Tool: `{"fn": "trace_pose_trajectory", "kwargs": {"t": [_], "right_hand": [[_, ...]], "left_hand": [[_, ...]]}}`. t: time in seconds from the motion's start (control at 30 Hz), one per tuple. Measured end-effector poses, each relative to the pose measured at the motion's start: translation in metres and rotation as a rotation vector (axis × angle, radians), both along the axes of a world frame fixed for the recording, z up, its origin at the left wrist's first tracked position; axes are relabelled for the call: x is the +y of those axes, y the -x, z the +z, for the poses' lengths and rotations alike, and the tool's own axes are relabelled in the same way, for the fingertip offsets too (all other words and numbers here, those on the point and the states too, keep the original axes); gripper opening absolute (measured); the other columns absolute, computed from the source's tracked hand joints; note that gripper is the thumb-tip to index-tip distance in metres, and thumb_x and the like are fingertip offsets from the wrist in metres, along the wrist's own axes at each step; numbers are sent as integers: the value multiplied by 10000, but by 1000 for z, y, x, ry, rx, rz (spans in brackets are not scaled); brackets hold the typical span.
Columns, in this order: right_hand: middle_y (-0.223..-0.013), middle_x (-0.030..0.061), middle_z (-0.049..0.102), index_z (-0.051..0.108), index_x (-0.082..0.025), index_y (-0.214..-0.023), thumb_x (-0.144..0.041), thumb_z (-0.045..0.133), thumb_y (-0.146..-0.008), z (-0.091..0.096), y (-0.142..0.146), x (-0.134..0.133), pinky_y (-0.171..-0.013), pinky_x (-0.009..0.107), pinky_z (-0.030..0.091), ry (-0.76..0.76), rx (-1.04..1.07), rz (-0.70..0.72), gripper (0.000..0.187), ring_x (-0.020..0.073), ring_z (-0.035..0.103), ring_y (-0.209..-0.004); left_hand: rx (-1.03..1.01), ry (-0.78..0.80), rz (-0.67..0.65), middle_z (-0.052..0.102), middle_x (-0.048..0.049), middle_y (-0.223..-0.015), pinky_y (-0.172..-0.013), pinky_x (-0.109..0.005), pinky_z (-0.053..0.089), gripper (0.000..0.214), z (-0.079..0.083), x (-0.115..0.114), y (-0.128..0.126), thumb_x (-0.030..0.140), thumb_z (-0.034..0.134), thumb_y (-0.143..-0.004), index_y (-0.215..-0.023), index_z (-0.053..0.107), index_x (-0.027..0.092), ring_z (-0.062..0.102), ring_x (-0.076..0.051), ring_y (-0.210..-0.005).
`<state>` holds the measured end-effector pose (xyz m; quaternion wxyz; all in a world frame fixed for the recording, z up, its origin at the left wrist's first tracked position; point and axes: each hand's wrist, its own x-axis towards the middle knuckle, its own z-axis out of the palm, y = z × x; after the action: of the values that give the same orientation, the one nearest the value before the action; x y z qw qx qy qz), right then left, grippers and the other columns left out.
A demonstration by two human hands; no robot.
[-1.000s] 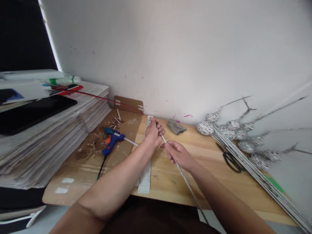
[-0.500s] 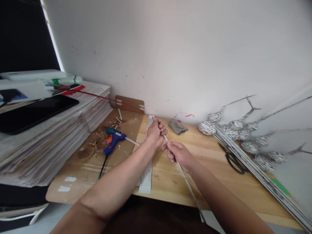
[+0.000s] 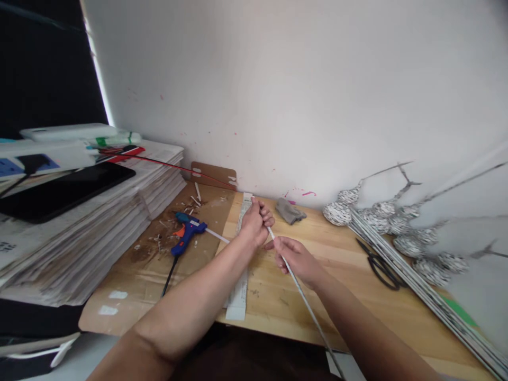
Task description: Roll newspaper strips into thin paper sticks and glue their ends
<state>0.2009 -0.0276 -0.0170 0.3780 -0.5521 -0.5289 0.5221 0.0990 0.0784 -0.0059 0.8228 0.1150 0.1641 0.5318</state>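
A thin, pale rolled-paper stick (image 3: 305, 300) slants from my left hand down past the table's front edge. My left hand (image 3: 257, 219) is closed around its upper end, which the fingers hide. Lower on the same stick, my right hand (image 3: 296, 256) pinches it between thumb and fingers, with the other fingers loosely curled. Beneath my left hand and forearm lies a flat strip of printed paper (image 3: 238, 301) on the wooden table. Close behind the hands sits a crumpled grey cloth or glove (image 3: 289, 211).
To the left, a blue glue gun (image 3: 186, 235) lies on stained cardboard (image 3: 130, 296) with white scraps. Beyond it rises a tall paper stack (image 3: 119, 227) bearing a phone (image 3: 71, 190) and power strip (image 3: 43, 159). Rightward are black scissors (image 3: 383, 270), paper sticks (image 3: 420, 288) and woven paper balls (image 3: 337, 213).
My right hand's fingers have loosened slightly around the stick. The left hand keeps its grip. The whole view has shifted a little, so things appear slightly lower.
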Motion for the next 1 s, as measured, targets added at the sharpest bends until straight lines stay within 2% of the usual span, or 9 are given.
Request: {"fn": "trace_pose_trajectory", "kwargs": {"t": [0.1, 0.27, 0.43, 0.6, 0.63, 0.77, 0.83, 0.93, 1.0], "right_hand": [[-564, -28, 447, 577, -186, -769, -559, 519, -857, 0, -1, -11, -481, 239, 301, -121, -142, -70, 387, 98, 376, -494], [-491, -85, 286, 570, -200, -901, -615, 362, -896, 2, -2, -24, -409, 234, 239, 143, 260, 14, 464, 84, 230, -396], [-537, -42, 426, 611, -169, -863, -546, 533, -860, 10, -8, -43, -479, 225, 287, -116, -88, -100, 385, 86, 364, -478], [-481, -78, 303, 574, -188, -885, -580, 369, -913, 13, -9, -62, -428, 230, 246, 152, 173, 123, 443, 87, 243, -406], [-503, -67, 331, 575, -189, -889, -575, 393, -907, 13, -7, -65, -442, 233, 260, 126, 119, 125, 427, 92, 273, -427], [-607, -13, 430, 583, -198, -784, -525, 529, -865, 10, -1, -78, -531, 255, 310, -181, -282, -8, 341, 131, 396, -576], [-566, -29, 379, 591, -201, -808, -541, 458, -894, 9, 0, -83, -495, 252, 288, -95, -206, 29, 376, 121, 350, -516], [-518, -62, 308, 593, -191, -906, -571, 327, -929, 10, 0, -90, -427, 240, 239, 189, 45, 195, 464, 90, 238, -417], [-555, -49, 362, 595, -184, -928, -563, 391, -916, 12, 1, -94, -448, 235, 269, 153, -10, 187, 431, 90, 297, -451]], "left_hand": [[5, -12, -14, 298, 70, -508, -353, -154, 176, 368, -1, -4, -2, 434, 395, -950, -698, 442, 170, 256, -48, -371], [-9, -22, -49, 302, 71, -511, -363, -157, 193, 366, 8, -16, -5, 447, 401, -943, -705, 441, 171, 257, -51, -377], [84, -100, 42, 357, 63, -515, -401, -164, 266, 344, 18, -33, 0, 452, 447, -926, -721, 455, 175, 324, -62, -403], [262, -132, 29, 433, 53, -537, -491, -183, 366, 338, 17, -59, 24, 467, 455, -921, -746, 468, 178, 443, -77, -462], [308, -147, 34, 451, 48, -547, -483, -179, 352, 336, 16, -64, 30, 473, 458, -918, -756, 475, 179, 462, -79, -472], [393, -191, 34, 500, 32, -583, -422, -170, 266, 328, 15, -81, 51, 489, 508, -888, -779, 491, 180, 511, -87, -498], [351, -205, -13, 510, 30, -600, -422, -166, 267, 313, 15, -88, 60, 471, 572, -856, -788, 496, 176, 531, -90, -519], [312, -235, -75, 532, 21, -633, -453, -169, 331, 286, 16, -97, 72, 425, 630, -828, -802, 509, 167, 563, -99, -559], [313, -254, -85, 546, 11, -653, -479, -176, 372, 267, 15, -101, 78, 408, 610, -846, -806, 517, 162, 581, -107, -581]]}}
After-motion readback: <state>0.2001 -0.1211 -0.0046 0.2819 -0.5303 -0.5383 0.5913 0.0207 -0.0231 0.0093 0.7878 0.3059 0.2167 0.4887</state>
